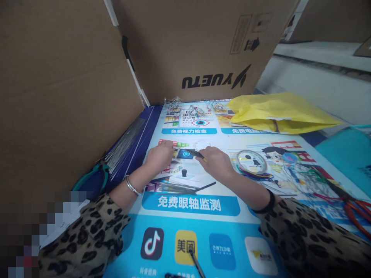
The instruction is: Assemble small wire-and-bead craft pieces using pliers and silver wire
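Observation:
My left hand is closed in a pinch above the printed sheet, seemingly on a thin wire that curves below its fingers. The fingertips hide where it is gripped. My right hand is wrapped round a slim pair of pliers, whose dark jaws point left toward the left fingers. A pale wire loop lies just behind the right hand. Several straight wires rest on the sheet in front of both hands.
Cardboard walls stand behind and at left. Teal-handled pliers and a silver wire bundle lie left. To the right are a clear round roll, tangled coloured wires, red-handled scissors and a yellow bag.

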A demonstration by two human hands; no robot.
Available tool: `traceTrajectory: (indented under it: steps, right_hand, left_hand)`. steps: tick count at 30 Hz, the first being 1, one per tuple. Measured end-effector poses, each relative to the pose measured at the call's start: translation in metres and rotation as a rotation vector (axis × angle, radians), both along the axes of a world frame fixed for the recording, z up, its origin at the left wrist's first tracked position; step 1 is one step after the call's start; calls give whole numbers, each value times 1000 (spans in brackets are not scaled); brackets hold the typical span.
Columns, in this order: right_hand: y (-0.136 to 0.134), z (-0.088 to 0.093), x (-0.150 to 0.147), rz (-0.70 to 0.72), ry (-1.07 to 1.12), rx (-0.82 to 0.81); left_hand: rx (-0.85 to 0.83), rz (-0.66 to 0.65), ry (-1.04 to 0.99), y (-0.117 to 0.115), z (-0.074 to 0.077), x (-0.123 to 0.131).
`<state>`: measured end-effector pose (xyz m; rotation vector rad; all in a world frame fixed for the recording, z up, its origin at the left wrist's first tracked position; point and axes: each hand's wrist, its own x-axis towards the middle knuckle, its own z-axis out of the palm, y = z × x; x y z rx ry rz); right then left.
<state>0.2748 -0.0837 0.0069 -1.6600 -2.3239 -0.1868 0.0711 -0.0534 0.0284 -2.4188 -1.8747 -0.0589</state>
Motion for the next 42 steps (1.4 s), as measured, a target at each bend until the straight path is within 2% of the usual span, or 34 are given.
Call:
traceTrajectory:
  steps: [6, 13, 22, 35, 42]
  right_hand:
    - [0, 2, 0, -13, 18, -65]
    - [1, 2, 0, -6, 22, -67]
    - [1, 4, 1, 22, 8, -78]
    - [-4, 3, 1, 80, -74, 33]
    - [-2, -1, 2, 76, 73, 25]
  left_hand:
    - [-146, -182, 39, 4, 20, -18]
    - [-195, -248, 46, 4, 20, -19]
    - [-237, -249, -54, 8, 15, -21]
    - [-312, -253, -238, 10, 19, -18]
    - [-293, -243, -351, 13, 14, -19]
